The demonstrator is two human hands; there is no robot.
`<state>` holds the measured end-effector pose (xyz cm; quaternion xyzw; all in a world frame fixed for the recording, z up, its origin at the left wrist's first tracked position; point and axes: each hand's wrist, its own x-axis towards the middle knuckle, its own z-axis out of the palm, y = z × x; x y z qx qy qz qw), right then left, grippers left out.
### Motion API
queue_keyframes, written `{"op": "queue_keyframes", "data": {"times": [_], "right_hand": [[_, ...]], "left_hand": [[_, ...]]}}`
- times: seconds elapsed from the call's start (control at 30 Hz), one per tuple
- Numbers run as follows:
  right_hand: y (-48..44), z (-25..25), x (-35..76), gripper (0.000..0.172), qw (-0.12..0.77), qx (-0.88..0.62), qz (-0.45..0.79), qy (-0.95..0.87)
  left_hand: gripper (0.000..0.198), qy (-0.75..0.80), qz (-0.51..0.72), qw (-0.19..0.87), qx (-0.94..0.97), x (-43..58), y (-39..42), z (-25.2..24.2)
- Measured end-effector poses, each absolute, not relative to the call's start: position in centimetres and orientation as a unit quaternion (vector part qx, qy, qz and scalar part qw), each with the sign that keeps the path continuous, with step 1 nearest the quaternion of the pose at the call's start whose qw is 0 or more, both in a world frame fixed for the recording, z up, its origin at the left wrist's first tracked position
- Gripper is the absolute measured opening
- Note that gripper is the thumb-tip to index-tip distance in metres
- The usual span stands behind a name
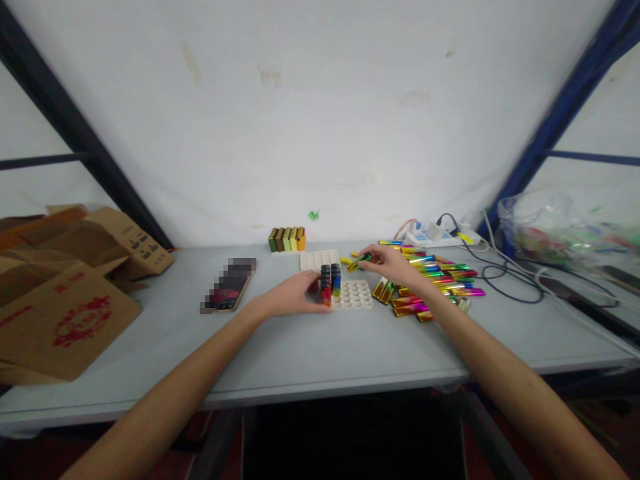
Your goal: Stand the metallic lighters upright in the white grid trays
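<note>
A white tray [354, 295] with round holes lies on the table, its left end holding upright lighters with black tops: a red row [326, 288] and a shorter blue row [337, 283]. My left hand [299, 293] curves around that end, thumb at the front edge and fingers behind, gripping the tray; the lighters hide part of the fingers. Above and right of the tray, my right hand [385, 262] pinches a shiny green-and-yellow lighter [359, 263] between thumb and fingers. Beside and under this wrist spreads a loose pile of shiny multicoloured lighters [440, 283].
A second holed tray [319, 259] lies behind. A filled block of lighters [287, 239] stands by the wall. On the left are a phone [233, 287] and cardboard boxes [75, 313]. On the right are a power strip [440, 233], cables [520, 287] and a plastic bag [555, 230].
</note>
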<state>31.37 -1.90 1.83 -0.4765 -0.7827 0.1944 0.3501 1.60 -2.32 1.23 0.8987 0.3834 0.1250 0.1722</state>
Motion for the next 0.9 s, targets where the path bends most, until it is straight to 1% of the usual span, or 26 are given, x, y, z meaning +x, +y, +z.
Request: {"op": "queue_keyframes", "data": {"times": [0.2, 0.37, 0.47, 0.6, 0.77, 0.83, 0.9], "right_hand": [[-3.0, 2.7, 30.3, 0.043, 0.432, -0.434, 0.318, -0.724], [-3.9, 3.0, 29.3, 0.039, 0.455, -0.377, 0.478, -0.65], [-3.9, 2.6, 28.8, 0.039, 0.47, -0.36, 0.502, -0.63], [-3.7, 1.9, 28.0, 0.041, 0.479, -0.388, 0.463, -0.637], [-3.6, 1.3, 27.3, 0.049, 0.466, -0.475, 0.266, -0.697], [-3.6, 1.1, 27.0, 0.048, 0.456, -0.499, 0.216, -0.705], [-3.6, 0.9, 26.9, 0.043, 0.452, -0.511, 0.192, -0.706]], "left_hand": [[0.066, 0.381, 0.119, 0.182, 0.899, 1.7, -2.4, 1.5], [0.065, 0.378, 0.134, 0.19, 0.896, 1.6, -2.3, 1.3], [0.068, 0.382, 0.135, 0.195, 0.893, 1.6, -2.3, 1.2], [0.068, 0.384, 0.127, 0.188, 0.895, 1.6, -2.4, 1.3], [0.067, 0.376, 0.129, 0.197, 0.896, 1.7, -2.4, 1.4], [0.067, 0.376, 0.136, 0.198, 0.895, 1.6, -2.4, 1.4], [0.069, 0.377, 0.139, 0.194, 0.895, 1.6, -2.4, 1.3]]}}
